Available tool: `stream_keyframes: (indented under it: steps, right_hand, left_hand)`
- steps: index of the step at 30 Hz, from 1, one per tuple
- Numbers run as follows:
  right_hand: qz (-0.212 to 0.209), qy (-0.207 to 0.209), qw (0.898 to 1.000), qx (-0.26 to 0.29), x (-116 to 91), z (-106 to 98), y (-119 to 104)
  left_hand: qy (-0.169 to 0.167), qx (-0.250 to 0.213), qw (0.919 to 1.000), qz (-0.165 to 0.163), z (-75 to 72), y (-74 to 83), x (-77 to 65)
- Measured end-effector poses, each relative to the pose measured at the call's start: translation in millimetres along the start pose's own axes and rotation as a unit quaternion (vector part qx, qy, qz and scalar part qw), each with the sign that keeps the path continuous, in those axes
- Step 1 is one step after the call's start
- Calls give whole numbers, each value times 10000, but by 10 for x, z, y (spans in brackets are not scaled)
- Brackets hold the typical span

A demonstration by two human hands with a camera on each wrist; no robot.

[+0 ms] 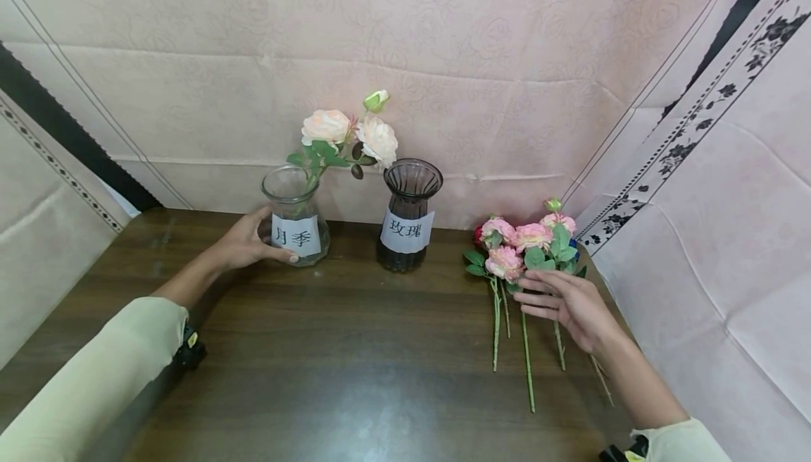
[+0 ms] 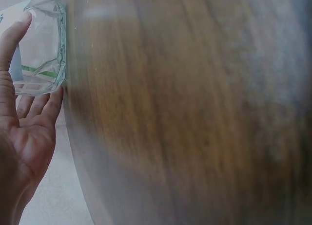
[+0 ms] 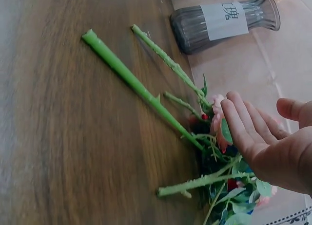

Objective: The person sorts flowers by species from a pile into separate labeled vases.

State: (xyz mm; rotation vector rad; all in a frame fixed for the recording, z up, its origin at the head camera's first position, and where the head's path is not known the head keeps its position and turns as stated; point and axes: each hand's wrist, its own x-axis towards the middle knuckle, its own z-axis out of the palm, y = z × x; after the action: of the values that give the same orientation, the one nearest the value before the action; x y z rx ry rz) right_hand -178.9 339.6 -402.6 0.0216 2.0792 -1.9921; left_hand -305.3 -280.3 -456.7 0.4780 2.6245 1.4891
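My left hand (image 1: 242,242) holds the clear glass vase (image 1: 321,240), thumb across its front by the white label (image 1: 296,236) and fingers round the far side. The left wrist view shows the vase's base (image 2: 57,49) at the thumb and fingers. Cream flowers (image 1: 326,126) with a pale bud stand in this vase and lean right. My right hand (image 1: 573,307) is held over the bunch of pink flowers (image 1: 533,236), its fingers extended and nothing gripped. In the right wrist view the palm (image 3: 273,152) faces the camera beside the green stems (image 3: 141,91).
A dark grey glass vase (image 1: 412,201) with a white label (image 1: 407,232) stands right of the clear one. A little red (image 1: 478,235) and blue show among the pink flowers on the wooden table (image 1: 355,349). Patterned cloth (image 1: 443,39) hangs behind and at both sides.
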Motion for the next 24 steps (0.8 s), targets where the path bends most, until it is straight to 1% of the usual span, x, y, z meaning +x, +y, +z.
stream_keyframes:
  steps: [11,18,24]
  right_hand:
    - [110,116,9999,-26,-82,-271,97]
    - [159,37,9999,-6,-144,-460,136]
    - [310,106,9994,-139,-180,-591,154]
  left_hand:
    - [-108,-181,9998,15,4,3,13]
    - [-86,-121,9999,23,-3,-6,-6]
    - [-109,-101,9999,10,-17,1,-16]
